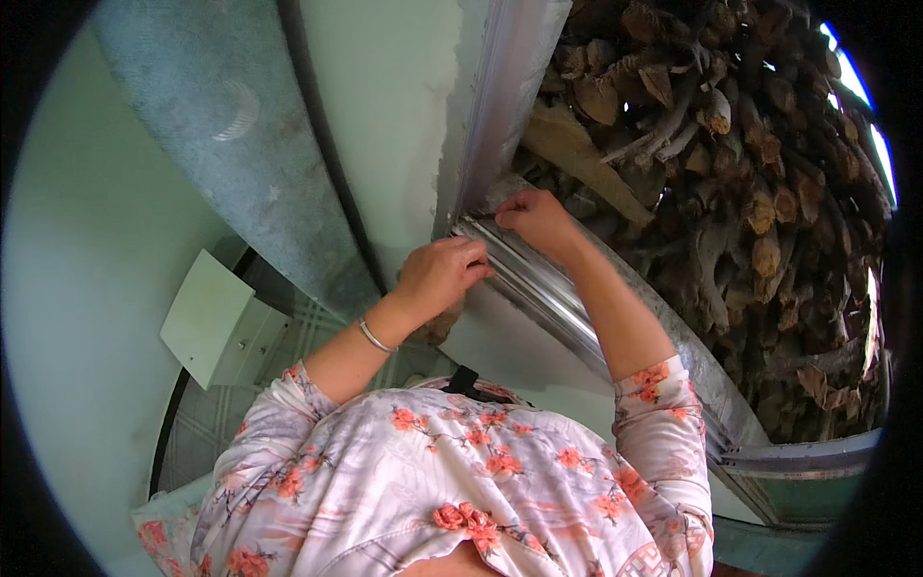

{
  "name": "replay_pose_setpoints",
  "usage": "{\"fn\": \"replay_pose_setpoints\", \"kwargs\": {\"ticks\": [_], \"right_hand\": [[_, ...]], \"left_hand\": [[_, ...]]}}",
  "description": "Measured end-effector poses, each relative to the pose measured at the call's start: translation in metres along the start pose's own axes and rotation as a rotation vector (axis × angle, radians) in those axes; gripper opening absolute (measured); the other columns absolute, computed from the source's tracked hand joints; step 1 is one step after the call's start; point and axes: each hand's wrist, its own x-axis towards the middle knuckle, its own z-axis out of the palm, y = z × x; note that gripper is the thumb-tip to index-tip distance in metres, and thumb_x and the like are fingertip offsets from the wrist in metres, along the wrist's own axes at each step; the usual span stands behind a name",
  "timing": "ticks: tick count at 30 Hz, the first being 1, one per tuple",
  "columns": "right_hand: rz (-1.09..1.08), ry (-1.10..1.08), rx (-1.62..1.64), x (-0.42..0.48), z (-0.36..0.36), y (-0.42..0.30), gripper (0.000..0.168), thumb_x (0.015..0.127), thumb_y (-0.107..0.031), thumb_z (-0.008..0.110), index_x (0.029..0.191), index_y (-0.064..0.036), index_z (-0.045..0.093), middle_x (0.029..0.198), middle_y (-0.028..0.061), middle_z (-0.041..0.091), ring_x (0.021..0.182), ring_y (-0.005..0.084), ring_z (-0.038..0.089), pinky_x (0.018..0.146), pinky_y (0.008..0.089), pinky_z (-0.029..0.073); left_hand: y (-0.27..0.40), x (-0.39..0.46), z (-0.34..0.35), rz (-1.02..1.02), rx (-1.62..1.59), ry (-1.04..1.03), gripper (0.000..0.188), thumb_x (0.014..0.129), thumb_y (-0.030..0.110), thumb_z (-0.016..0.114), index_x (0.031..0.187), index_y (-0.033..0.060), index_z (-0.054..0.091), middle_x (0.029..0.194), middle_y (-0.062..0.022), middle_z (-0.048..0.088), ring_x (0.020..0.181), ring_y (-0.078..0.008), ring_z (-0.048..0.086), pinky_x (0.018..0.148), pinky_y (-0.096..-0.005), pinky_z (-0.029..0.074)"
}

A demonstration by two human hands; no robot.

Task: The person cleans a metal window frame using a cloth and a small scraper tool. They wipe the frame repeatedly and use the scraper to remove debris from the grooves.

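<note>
A metal window track [530, 270] with shiny grooves runs diagonally in front of me. My left hand [445, 270], with a silver bangle on its wrist, is at the track's inner edge near the corner, thumb and fingertips close together. Across the grooves, my right hand [537, 220] has its fingers curled down at the same corner, by the foot of the upright window frame [497, 101]. Whether either hand pinches something small cannot be made out. A brownish object [438, 326] shows partly behind my left wrist; what it is stays unclear.
Stacked firewood [757, 180] fills the space outside the window opening, beyond a rough outer sill [692, 353]. A blue-grey curtain or panel [238, 122] hangs at the left. Below it stands a white cabinet [209, 317]. A sliding window sash [800, 461] is at lower right.
</note>
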Motion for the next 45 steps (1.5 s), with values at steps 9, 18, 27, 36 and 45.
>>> {"fn": "replay_pose_setpoints", "kwargs": {"ticks": [9, 18, 27, 36, 45], "right_hand": [[-0.110, 0.097, 0.321, -0.009, 0.018, 0.040, 0.023, 0.081, -0.019, 0.067, 0.094, 0.000, 0.067, 0.085, 0.0094, 0.067, 0.080, 0.0176, 0.060, 0.074, 0.0302, 0.047], [0.120, 0.148, 0.919, -0.068, -0.051, 0.048, 0.024, 0.085, -0.013, 0.062, 0.105, -0.001, 0.061, 0.065, -0.0046, 0.043, 0.047, 0.0044, 0.031, 0.041, 0.0213, 0.022], [0.033, 0.226, 0.322, -0.080, -0.030, 0.041, 0.023, 0.083, -0.017, 0.066, 0.100, -0.001, 0.065, 0.077, -0.0001, 0.059, 0.066, 0.0086, 0.049, 0.058, 0.0230, 0.038], [-0.028, 0.228, 0.025, -0.052, 0.016, 0.020, 0.025, 0.080, -0.016, 0.064, 0.098, 0.002, 0.064, 0.086, 0.0181, 0.066, 0.078, 0.0275, 0.065, 0.070, 0.0344, 0.049], [-0.309, 0.190, -0.338, -0.048, 0.008, 0.004, 0.024, 0.080, -0.015, 0.063, 0.099, 0.000, 0.064, 0.089, 0.0212, 0.065, 0.084, 0.0353, 0.064, 0.071, 0.0386, 0.050]], "left_hand": [[0.002, 0.000, -0.001, -0.029, 0.029, -0.027, 0.020, 0.080, 0.025, 0.065, 0.080, 0.0070, 0.058, 0.076, -0.0089, 0.058, 0.072, -0.0312, 0.059, 0.060, -0.0408, 0.047], [0.005, -0.001, -0.004, -0.037, 0.012, -0.024, 0.020, 0.080, 0.025, 0.066, 0.079, 0.0063, 0.058, 0.075, -0.0090, 0.059, 0.072, -0.0309, 0.059, 0.060, -0.0403, 0.046], [0.003, -0.002, -0.002, -0.026, 0.021, 0.000, 0.020, 0.080, 0.025, 0.066, 0.079, 0.0064, 0.058, 0.074, -0.0091, 0.059, 0.072, -0.0310, 0.059, 0.059, -0.0403, 0.046], [0.003, -0.002, 0.000, -0.015, 0.005, -0.018, 0.020, 0.080, 0.024, 0.066, 0.080, 0.0061, 0.057, 0.077, -0.0099, 0.060, 0.073, -0.0321, 0.059, 0.061, -0.0410, 0.046], [0.002, 0.000, -0.001, -0.004, 0.059, -0.029, 0.019, 0.080, 0.023, 0.066, 0.080, 0.0063, 0.057, 0.078, -0.0099, 0.060, 0.074, -0.0324, 0.060, 0.061, -0.0414, 0.047]]}}
